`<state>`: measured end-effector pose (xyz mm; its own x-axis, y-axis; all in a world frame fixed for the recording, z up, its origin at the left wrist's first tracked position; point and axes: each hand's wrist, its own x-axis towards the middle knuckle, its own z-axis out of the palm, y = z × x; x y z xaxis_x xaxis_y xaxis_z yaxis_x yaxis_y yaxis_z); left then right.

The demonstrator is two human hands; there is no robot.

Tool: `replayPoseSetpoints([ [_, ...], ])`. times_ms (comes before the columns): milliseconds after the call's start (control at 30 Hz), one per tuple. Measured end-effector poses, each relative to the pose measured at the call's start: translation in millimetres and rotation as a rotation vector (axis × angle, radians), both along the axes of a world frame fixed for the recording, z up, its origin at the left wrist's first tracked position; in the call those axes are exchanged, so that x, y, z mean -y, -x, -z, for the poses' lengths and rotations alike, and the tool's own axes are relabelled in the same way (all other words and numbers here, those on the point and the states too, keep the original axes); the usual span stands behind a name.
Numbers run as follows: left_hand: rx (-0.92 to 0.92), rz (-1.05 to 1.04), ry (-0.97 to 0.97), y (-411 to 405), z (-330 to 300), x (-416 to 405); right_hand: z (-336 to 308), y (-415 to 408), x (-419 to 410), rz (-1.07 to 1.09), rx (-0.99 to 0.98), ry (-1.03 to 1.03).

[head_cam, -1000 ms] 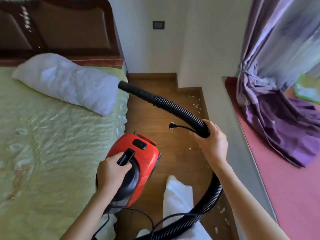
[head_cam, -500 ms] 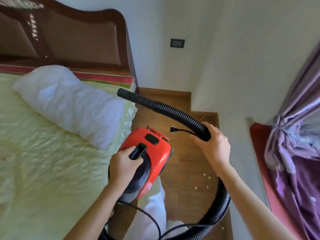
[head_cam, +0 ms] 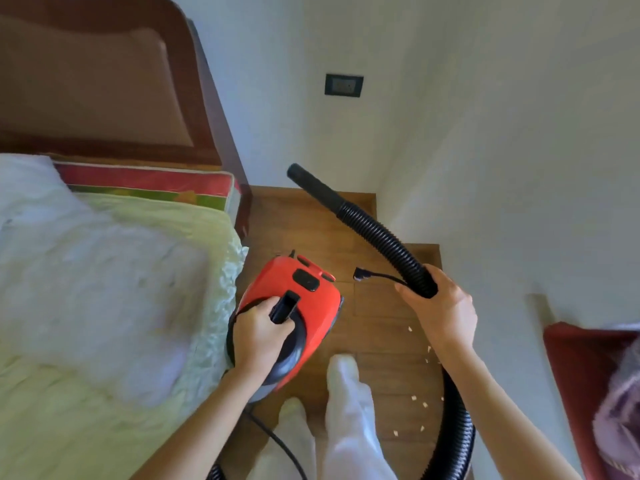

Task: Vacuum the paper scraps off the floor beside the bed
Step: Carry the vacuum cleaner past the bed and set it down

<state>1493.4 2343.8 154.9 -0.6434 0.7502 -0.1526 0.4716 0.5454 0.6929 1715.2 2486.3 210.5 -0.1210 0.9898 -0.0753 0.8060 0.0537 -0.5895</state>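
Observation:
A small red and black vacuum cleaner hangs above the wooden floor beside the bed. My left hand grips its black carry handle. My right hand is closed around the black ribbed hose and also holds the power cord, whose plug sticks out to the left. The hose's smooth nozzle points up toward the far wall. Several small white paper scraps lie on the floor near my white-trousered legs.
A dark wall socket sits on the white wall ahead. The brown headboard and a white pillow are on the left. A red ledge with purple curtain fabric is at the right edge. The floor strip is narrow.
The view has swung left and up toward the wall socket. The nozzle has lifted off the bed edge and now points at the wall. Both hands keep their grips.

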Motion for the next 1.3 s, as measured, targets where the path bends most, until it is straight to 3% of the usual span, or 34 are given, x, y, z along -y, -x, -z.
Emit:
replayPoseSetpoints([
  [400,0.052,-0.232,0.161,19.8,274.4,-114.3,238.8,34.6,-135.1,-0.011,0.142,0.2],
  [600,0.058,-0.222,0.215,14.1,369.6,-132.1,344.6,37.9,-175.6,0.005,0.177,0.337],
  [867,0.083,-0.225,0.211,1.4,440.6,-128.2,421.2,28.2,-181.1,0.003,0.248,0.396],
  [1300,0.073,-0.225,0.257,5.0,484.6,-111.8,455.9,42.7,-191.7,-0.009,0.28,0.388],
])
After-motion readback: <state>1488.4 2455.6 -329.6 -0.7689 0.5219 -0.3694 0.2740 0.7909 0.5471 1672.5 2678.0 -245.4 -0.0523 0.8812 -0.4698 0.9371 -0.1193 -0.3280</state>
